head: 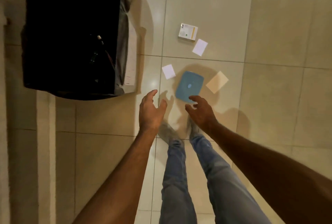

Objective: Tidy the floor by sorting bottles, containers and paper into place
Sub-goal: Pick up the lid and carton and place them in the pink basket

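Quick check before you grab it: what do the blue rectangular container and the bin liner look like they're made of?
Blue rectangular container: probably plastic, with a smooth matte lid and rounded moulded corners. Black liner of the bin: likely thin plastic film, since it wrinkles and shines grey at the rim.

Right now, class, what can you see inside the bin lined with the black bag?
Inside the bin, against the black bag, something like a dark bottle with a pale cap shows, plus thin reddish lines. The rest is too dark to make out.
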